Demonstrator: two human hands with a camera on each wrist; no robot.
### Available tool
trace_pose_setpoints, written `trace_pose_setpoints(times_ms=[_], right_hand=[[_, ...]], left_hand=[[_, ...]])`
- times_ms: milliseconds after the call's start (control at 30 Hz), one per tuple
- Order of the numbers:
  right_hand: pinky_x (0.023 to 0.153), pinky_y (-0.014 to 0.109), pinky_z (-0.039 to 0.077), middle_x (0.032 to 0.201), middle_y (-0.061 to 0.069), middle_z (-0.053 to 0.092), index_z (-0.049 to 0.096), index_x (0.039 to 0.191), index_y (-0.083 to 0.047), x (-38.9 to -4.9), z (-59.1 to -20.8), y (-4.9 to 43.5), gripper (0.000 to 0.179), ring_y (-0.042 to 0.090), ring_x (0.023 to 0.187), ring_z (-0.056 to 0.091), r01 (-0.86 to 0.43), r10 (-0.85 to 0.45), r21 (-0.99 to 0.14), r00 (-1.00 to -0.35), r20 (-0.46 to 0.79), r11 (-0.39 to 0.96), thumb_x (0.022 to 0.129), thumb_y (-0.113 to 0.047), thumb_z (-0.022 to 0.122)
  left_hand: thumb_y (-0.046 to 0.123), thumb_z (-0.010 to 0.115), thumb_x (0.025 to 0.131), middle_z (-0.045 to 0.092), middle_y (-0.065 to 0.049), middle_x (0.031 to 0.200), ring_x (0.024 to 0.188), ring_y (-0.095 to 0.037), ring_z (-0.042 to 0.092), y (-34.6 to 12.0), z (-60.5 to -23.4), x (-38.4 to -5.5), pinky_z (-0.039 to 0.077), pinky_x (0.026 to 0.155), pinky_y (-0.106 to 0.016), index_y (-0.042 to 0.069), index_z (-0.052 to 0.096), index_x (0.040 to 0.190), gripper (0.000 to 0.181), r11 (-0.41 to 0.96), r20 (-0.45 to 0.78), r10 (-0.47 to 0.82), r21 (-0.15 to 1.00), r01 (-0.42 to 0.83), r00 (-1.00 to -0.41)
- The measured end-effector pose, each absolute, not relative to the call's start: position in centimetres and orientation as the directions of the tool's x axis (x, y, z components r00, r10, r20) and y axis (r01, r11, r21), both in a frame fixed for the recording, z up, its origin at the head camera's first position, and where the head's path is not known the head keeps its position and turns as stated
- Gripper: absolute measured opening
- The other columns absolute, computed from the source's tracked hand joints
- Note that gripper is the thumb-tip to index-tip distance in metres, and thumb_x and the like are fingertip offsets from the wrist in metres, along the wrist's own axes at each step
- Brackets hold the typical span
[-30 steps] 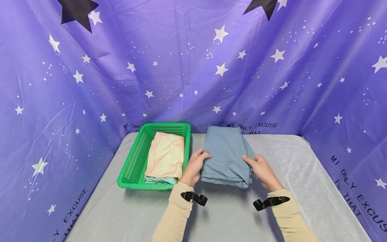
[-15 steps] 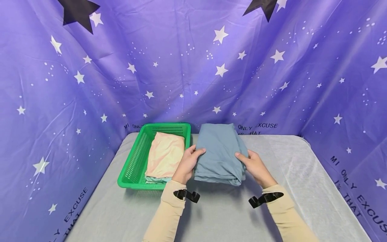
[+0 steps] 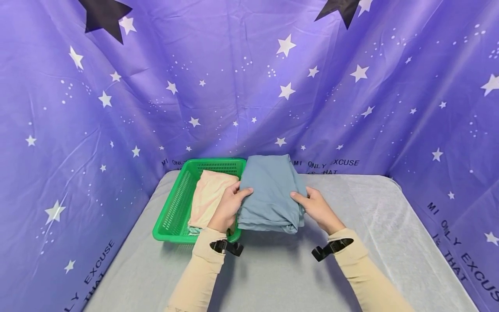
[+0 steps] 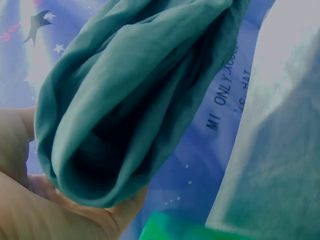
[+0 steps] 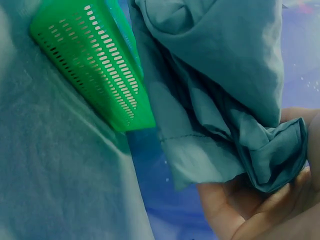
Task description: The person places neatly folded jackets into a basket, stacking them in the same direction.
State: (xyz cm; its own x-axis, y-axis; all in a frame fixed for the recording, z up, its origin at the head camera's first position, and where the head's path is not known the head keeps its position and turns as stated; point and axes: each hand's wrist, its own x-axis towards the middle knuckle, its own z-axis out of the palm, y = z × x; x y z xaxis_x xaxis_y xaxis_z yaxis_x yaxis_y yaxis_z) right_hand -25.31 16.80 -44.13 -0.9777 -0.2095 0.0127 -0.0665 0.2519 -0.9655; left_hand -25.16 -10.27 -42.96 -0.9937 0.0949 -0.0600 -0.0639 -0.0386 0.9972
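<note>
A folded blue-grey garment [image 3: 270, 190] is held above the table, just right of the green basket [image 3: 175, 238]. My left hand [image 3: 230, 206] grips its left edge, thumb on top and fingers beneath, and reaches over the basket's right side. On the opposite edge my right hand [image 3: 317, 210] pinches the cloth the same way. In the left wrist view the rolled fold of the garment [image 4: 115, 115] lies in the palm. The right wrist view shows loose layers and a stitched hem. Inside the basket lies a folded pale pink cloth [image 3: 210, 195], partly hidden by my left hand.
Below the pink cloth, a strip of mint-green fabric [image 3: 193, 231] shows in the basket. A light grey cover lies over the table [image 3: 273, 277]. Purple star-printed curtains [image 3: 249, 86] stand behind and at both sides.
Both hands have carried the folded garment left and slightly away from me, from over the table to the basket's right rim. The basket and the cloths in it have stayed put.
</note>
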Motion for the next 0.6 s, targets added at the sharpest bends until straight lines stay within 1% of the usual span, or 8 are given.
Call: trace_pose_setpoints(times_ms=[100,233,367,467,600], right_hand=[[0.080,0.026,0.053,0.098,0.005,0.068,0.063,0.116,0.005,-25.5,-43.7,16.1,0.035,0.010,0.086,0.063,-0.074,-0.220,-0.962,-0.975,0.015,0.261,0.104,-0.028,0.061],[0.082,0.026,0.052,0.101,0.008,0.069,0.064,0.119,0.005,-25.7,-43.3,15.3,0.036,0.010,0.087,0.062,-0.083,-0.231,-0.960,-0.973,0.020,0.268,0.104,-0.027,0.061],[0.084,0.026,0.051,0.104,0.008,0.069,0.063,0.122,0.004,-26.0,-43.3,14.4,0.036,0.010,0.089,0.062,-0.079,-0.240,-0.962,-0.971,0.015,0.262,0.103,-0.027,0.062],[0.084,0.027,0.052,0.105,0.010,0.068,0.063,0.123,0.003,-26.2,-43.3,13.7,0.035,0.011,0.090,0.062,-0.069,-0.254,-0.966,-0.967,0.003,0.249,0.103,-0.026,0.062],[0.088,0.028,0.051,0.113,0.013,0.069,0.063,0.126,0.003,-26.5,-43.3,12.6,0.036,0.012,0.095,0.062,-0.063,-0.282,-0.969,-0.960,-0.007,0.237,0.103,-0.025,0.062]], left_hand=[[0.017,0.065,0.099,0.066,-0.016,0.130,0.109,-0.023,0.065,-11.0,-42.7,-25.2,0.052,0.097,-0.040,0.008,0.061,0.140,0.042,-0.026,-0.069,0.084,0.997,-0.071,-0.994],[0.017,0.065,0.099,0.064,-0.017,0.133,0.117,-0.030,0.064,-12.0,-42.9,-25.4,0.050,0.103,-0.047,0.008,0.061,0.139,0.041,-0.007,-0.067,0.078,0.998,-0.067,-0.995],[0.017,0.065,0.099,0.063,-0.017,0.135,0.121,-0.032,0.062,-12.9,-42.8,-25.6,0.050,0.105,-0.048,0.009,0.060,0.140,0.042,0.015,-0.065,0.068,0.998,-0.064,-0.996],[0.016,0.065,0.098,0.062,-0.019,0.136,0.121,-0.032,0.062,-13.6,-42.5,-25.7,0.050,0.104,-0.048,0.007,0.060,0.140,0.043,0.042,-0.059,0.052,0.998,-0.057,-0.997],[0.015,0.065,0.098,0.061,-0.021,0.136,0.120,-0.033,0.061,-14.9,-42.2,-26.0,0.049,0.103,-0.047,0.005,0.058,0.141,0.044,0.071,-0.062,0.038,0.996,-0.059,-0.997]])
